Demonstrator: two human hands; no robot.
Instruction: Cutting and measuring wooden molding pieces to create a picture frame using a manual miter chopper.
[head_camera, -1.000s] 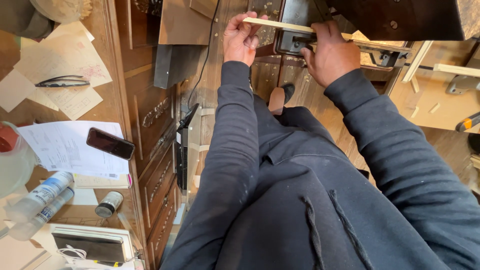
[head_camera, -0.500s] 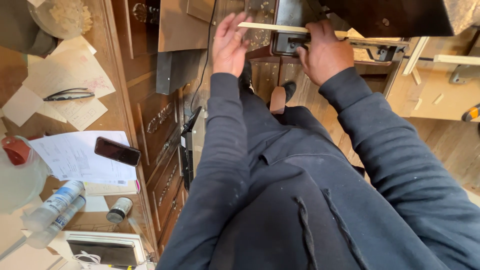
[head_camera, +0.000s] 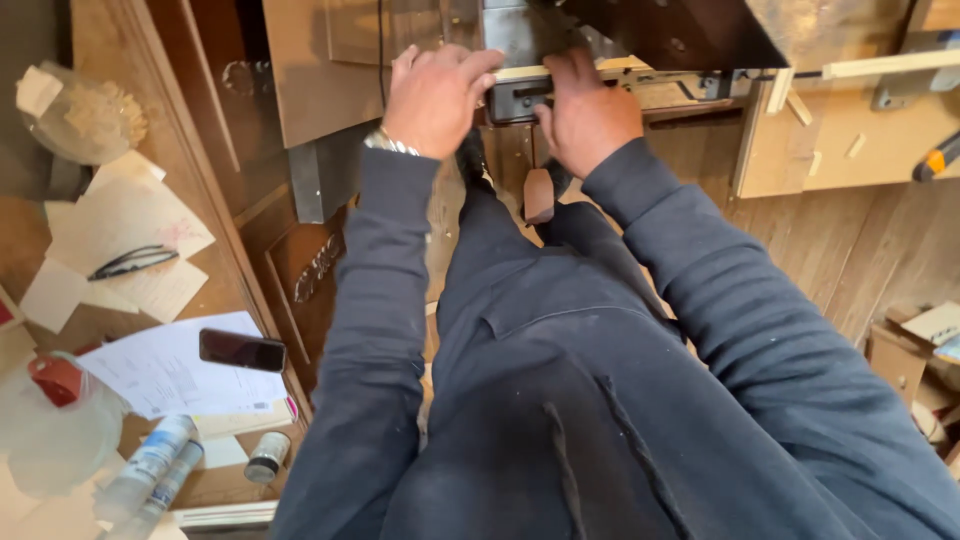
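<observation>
On the bench at the left, a dark phone (head_camera: 241, 350) lies flat with its black screen up, resting on a white printed sheet (head_camera: 165, 375). Below it, two plastic bottles (head_camera: 150, 470) with pale blue-and-white labels lie side by side. Just right of them stands a small round can (head_camera: 266, 457) with a light label band. At the far right edge sits an open cardboard box (head_camera: 915, 350).

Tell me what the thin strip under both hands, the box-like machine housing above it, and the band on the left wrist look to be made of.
Thin strip: pale, unfinished wood by its light matte colour; the left hand and right hand press on it.
Machine housing: probably dark painted metal, with hard straight edges and a dull sheen.
Wrist band: seemingly polished metal, since its links glint silver.
</observation>
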